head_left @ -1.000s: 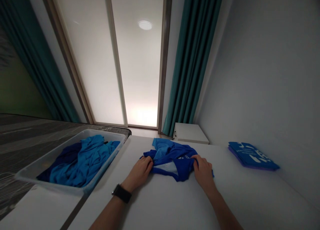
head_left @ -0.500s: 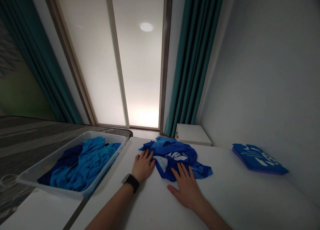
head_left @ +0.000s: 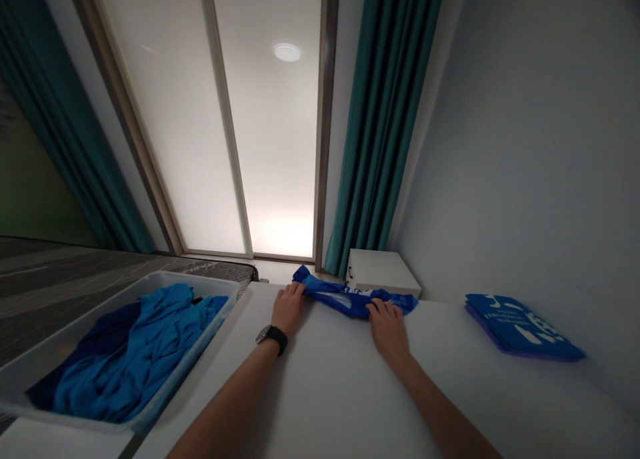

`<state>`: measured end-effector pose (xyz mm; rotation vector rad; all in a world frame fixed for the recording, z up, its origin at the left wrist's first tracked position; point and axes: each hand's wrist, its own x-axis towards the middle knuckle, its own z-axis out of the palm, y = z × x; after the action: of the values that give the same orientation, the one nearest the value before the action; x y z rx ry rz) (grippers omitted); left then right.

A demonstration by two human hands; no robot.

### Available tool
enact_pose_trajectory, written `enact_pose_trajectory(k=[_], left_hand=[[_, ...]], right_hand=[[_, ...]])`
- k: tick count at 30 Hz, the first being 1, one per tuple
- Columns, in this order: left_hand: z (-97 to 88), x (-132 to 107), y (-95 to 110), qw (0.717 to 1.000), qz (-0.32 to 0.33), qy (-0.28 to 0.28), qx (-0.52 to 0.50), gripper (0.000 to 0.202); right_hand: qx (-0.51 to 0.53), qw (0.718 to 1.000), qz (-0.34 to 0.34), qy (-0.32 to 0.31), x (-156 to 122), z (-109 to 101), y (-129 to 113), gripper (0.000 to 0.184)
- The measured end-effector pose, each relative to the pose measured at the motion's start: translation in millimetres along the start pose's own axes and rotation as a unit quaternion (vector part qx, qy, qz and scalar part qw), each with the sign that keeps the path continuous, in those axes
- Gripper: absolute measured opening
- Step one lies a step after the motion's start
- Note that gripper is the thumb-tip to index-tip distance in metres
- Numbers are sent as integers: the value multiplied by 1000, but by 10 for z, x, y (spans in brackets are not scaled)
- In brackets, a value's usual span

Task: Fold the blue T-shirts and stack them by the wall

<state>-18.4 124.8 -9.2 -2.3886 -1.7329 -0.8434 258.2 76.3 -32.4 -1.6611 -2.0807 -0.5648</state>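
Head view looks forward and down along two bare forearms to a white tabletop (head_left: 325,392). A bright blue garment (head_left: 350,299) lies near the tabletop's far edge, folded or gathered into a long, narrow band with a little white showing along it. The left hand (head_left: 289,309), with a black wristwatch (head_left: 273,338) on its wrist, sits at the band's left end. The right hand (head_left: 389,329) rests on its near edge, toward the right end. The hands are apart, both touching the cloth, though at this shallow angle it is hard to say whether they grip it or only press on it.

To the left, a translucent plastic tray (head_left: 193,356) holds a crumpled light-blue garment (head_left: 135,359) and a navy one (head_left: 45,392). To the right, a folded blue stack with white print (head_left: 520,329) lies on the tabletop, with purple along its lower edge. Beyond the band stands a small white cabinet (head_left: 383,272).
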Motion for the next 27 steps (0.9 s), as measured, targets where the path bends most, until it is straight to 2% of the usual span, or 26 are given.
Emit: enact_pose_trajectory(k=[2,4,11,14,18,22,27], left_hand=[[25,-16,-39,998,-41,12,-53,27],[51,-38,-75,993,-54,-1,-102,27],[44,-150,-35,991,-17,-46,-124,20],[8,-268,-20,990,12,-63,-125,37],[-38,-453,-70,991,-3,-77,-111,52],[-156,-617,-83,993,-6,-88,-81,42],[-459,-836,63,993,56,-104,20,25]], right_hand=[[1,1000,-6,22,14,32,15,31],[33,999,-24,30,4,79,40,34],[116,993,-7,-34,-112,152,118,41],[119,992,-11,-52,-176,95,114,41],[122,990,-12,-65,-289,-11,113,40],[110,992,-32,-49,-451,-136,98,37],[82,995,-53,-23,-685,-304,49,35]])
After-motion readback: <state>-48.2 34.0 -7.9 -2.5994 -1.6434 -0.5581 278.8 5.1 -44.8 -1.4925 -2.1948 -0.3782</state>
